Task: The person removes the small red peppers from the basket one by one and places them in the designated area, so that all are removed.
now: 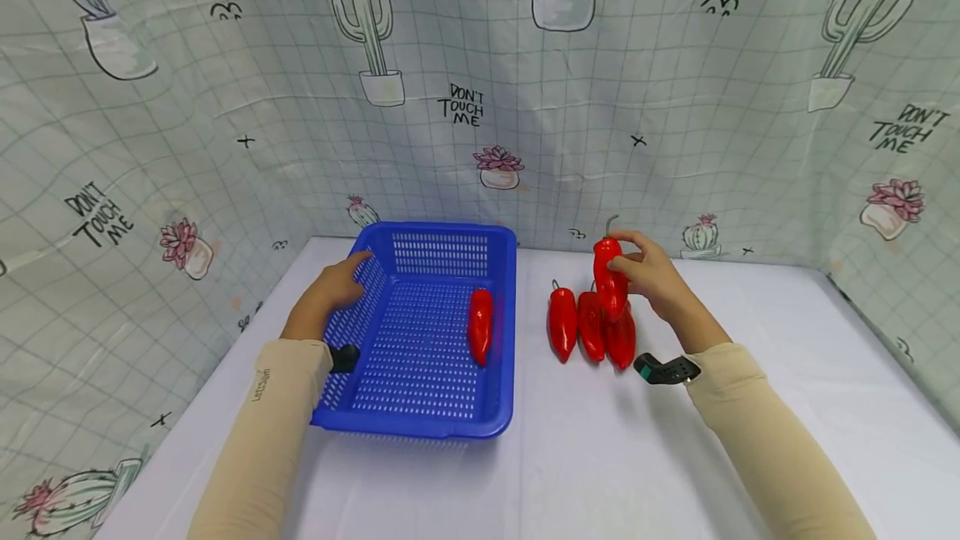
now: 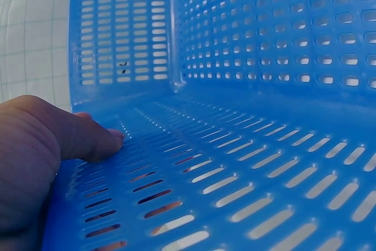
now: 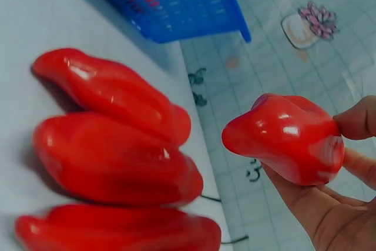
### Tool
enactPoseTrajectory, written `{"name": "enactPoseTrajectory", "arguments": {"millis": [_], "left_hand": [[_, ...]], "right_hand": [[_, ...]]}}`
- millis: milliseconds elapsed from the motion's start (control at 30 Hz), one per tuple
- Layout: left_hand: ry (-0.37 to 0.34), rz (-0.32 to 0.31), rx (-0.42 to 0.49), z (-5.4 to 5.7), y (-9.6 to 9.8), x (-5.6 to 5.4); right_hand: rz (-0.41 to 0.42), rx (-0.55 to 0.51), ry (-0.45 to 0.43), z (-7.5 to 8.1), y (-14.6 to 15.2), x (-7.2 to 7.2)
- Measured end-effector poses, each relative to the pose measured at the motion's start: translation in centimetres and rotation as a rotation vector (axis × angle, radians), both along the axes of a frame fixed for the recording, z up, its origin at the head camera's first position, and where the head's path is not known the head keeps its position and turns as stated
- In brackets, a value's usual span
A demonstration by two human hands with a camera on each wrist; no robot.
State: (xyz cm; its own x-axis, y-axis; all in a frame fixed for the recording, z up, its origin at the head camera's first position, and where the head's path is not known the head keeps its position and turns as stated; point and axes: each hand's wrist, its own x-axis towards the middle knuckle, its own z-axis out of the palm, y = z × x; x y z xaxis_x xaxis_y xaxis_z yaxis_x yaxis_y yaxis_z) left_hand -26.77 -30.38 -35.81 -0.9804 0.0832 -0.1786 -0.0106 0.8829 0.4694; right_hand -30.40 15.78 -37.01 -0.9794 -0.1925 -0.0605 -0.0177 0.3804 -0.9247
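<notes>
A red pepper (image 1: 611, 277) with a thin stem hangs above the table, pinched between the thumb and fingers of my right hand (image 1: 651, 272). The right wrist view shows the held pepper (image 3: 288, 136) tip toward the camera. Below it on the table lie three more red peppers (image 1: 562, 323) side by side. My left hand (image 1: 333, 290) grips the left wall of a blue plastic basket (image 1: 507, 340). In the left wrist view the thumb (image 2: 88, 136) lies inside the wall, and fingers show through the slots. Inside the basket, near its right wall, rests one red pepper (image 1: 480, 327).
A white table (image 1: 570, 457) carries everything. Behind and to both sides hangs a pale gridded cloth (image 1: 420, 157) printed with cacti and lettering, close to the table's far edge. The basket's raised walls stand left of the loose peppers.
</notes>
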Motion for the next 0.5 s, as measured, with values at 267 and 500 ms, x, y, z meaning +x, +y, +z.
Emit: {"name": "enactPoseTrajectory", "arguments": {"millis": [267,500], "left_hand": [[-0.022,0.004,0.006,-0.1,0.2,0.1],[-0.014,0.003,0.013,0.1,0.1,0.1]], "right_hand": [[-0.052,0.023,-0.005,-0.4,2.6,0.7],[-0.089,0.048,-0.011,-1.1,3.7,1.1]]}}
